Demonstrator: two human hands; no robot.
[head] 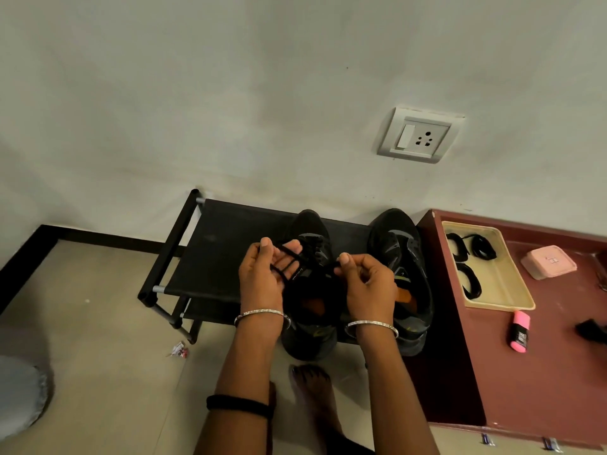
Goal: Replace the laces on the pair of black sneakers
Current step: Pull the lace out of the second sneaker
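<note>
Both hands work above the left sneaker (312, 231), which stands on a black shoe rack (223, 244) against the wall. The left hand (262, 277) holds a black lace (289, 261) looped across its fingers. The right hand (369, 287) pinches the lace's other end. The right sneaker (400, 244) sits just beside the maroon tabletop's (542, 356) left edge. Both heels reach past the rack's front edge. Floor (108, 307) stretches to the left of the rack.

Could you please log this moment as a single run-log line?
left hand: holds black lace looped over fingers | right hand: pinches lace | sneaker: beneath hands, on rack | other sneaker: untouched, beside it
</note>
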